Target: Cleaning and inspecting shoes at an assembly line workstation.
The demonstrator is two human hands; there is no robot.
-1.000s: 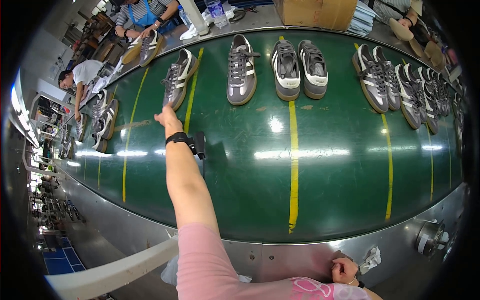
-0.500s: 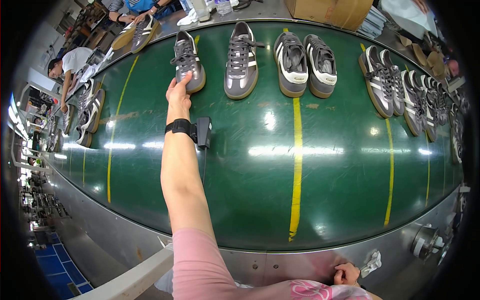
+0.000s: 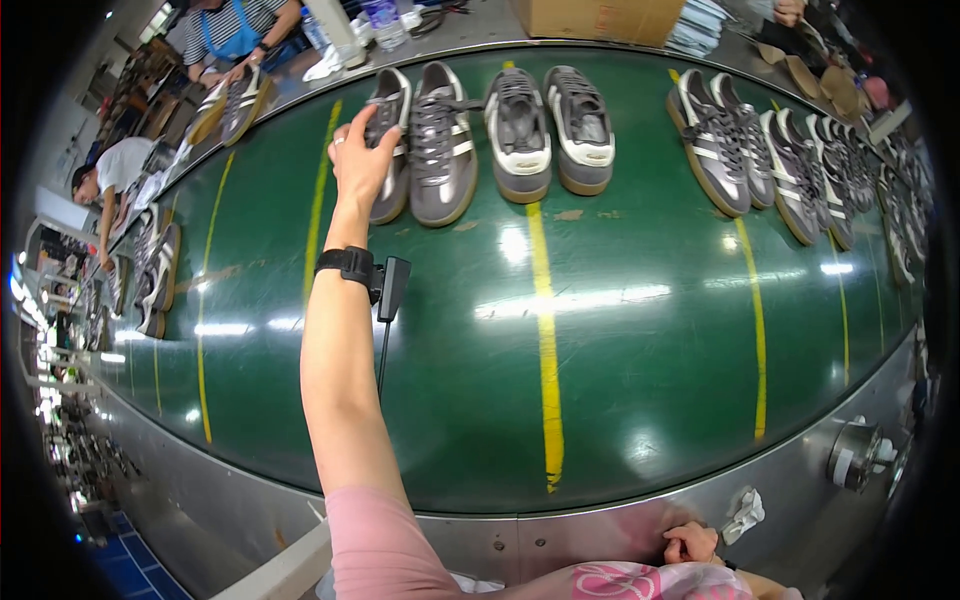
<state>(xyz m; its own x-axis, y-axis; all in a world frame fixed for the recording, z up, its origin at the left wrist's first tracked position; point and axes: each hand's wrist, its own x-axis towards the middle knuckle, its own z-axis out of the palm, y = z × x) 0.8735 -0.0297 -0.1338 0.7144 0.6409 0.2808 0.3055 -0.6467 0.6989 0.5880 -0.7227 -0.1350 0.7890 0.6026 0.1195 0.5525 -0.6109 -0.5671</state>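
My left hand (image 3: 362, 155) reaches over the conveyor, thumb and fingers spread apart at the left side of a grey sneaker (image 3: 392, 180) with white stripes and a gum sole. It partly covers this shoe; whether the fingertips touch it is hard to see. Close against its right side stands a matching sneaker (image 3: 441, 150). Farther right are two more grey sneakers, one (image 3: 518, 140) and the other (image 3: 580, 135), with white heel patches turned toward me. Low in the picture, my right hand (image 3: 690, 543) is curled closed by the metal edge, with nothing visible in it.
The green conveyor belt (image 3: 640, 370) carries yellow cross lines. More sneakers stand at the right (image 3: 715, 150) and left (image 3: 165, 270). Across the belt a person in a blue apron (image 3: 232, 35) handles shoes. A cardboard box (image 3: 600, 18) sits beyond; a white tissue (image 3: 742, 515) lies near my right hand.
The leftmost sneaker has moved right, up beside its match. My left hand's thumb has come off its toe, and the fingers are spread. The view has shifted; my right hand stays curled.
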